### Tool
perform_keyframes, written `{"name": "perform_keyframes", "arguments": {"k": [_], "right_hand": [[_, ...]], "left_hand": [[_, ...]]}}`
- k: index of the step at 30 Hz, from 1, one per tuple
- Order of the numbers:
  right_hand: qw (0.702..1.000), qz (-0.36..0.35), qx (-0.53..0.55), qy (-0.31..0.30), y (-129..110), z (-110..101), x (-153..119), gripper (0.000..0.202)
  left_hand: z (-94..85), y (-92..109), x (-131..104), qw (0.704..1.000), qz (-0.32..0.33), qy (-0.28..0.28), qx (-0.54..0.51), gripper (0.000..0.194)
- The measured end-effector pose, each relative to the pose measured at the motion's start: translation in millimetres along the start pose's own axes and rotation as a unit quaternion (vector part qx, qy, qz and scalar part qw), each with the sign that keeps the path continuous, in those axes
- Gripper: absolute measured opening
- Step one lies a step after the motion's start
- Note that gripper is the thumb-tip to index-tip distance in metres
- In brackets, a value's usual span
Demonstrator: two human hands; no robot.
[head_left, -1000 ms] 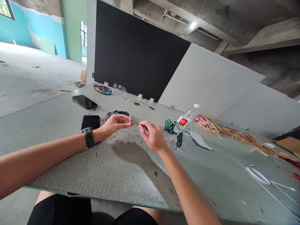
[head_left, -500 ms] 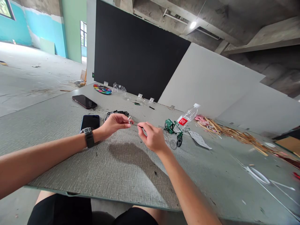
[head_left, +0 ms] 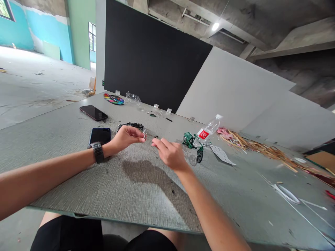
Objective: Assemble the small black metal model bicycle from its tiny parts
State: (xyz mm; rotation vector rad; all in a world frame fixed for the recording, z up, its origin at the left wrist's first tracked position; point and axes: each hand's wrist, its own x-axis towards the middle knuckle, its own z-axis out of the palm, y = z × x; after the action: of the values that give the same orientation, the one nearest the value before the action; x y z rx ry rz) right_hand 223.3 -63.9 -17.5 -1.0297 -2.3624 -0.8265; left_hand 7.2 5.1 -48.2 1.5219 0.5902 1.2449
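Note:
My left hand (head_left: 128, 136), with a dark watch (head_left: 97, 152) on its wrist, pinches a small silvery metal part (head_left: 144, 134) between thumb and fingertips. My right hand (head_left: 169, 151) is closed on a thin rod-like tool (head_left: 149, 140), whose tip points left and meets the small part. Most of the tool is hidden in my fingers, so its exact kind does not show. Just behind my left hand lies a dark miniature bicycle-like piece (head_left: 134, 124), partly covered. A green model bicycle (head_left: 193, 142) stands to the right of my right hand.
Two phones (head_left: 93, 113) (head_left: 99, 135) lie at the left. At the back are a paint palette (head_left: 113, 99) and clear plastic packaging (head_left: 133, 98). A bottle (head_left: 210, 127), a printed sheet (head_left: 222, 154), wood strips (head_left: 261, 151) and white ties (head_left: 288, 194) lie to the right.
My right hand has shifted slightly left and its fingers have turned over the tool. My left hand keeps its pinch on the small part, nearly still.

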Motion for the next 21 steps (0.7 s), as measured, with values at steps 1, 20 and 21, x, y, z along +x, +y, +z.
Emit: {"name": "perform_keyframes", "arguments": {"k": [1, 20, 21], "right_hand": [[0.999, 0.014, 0.032, -0.003, -1, 2, -1, 0.029], [0.487, 0.449, 0.714, -0.227, 2, 16, 6, 0.030], [0.473, 0.453, 0.719, -0.234, 3, 16, 6, 0.029]], "left_hand": [[-0.3, 0, 0, 1.000, 0.002, 0.000, 0.010, 0.018], [-9.5, 4, -2, 0.926, 0.234, -0.073, 0.287, 0.009], [-9.5, 5, -2, 0.922, 0.245, -0.079, 0.288, 0.009]]}}
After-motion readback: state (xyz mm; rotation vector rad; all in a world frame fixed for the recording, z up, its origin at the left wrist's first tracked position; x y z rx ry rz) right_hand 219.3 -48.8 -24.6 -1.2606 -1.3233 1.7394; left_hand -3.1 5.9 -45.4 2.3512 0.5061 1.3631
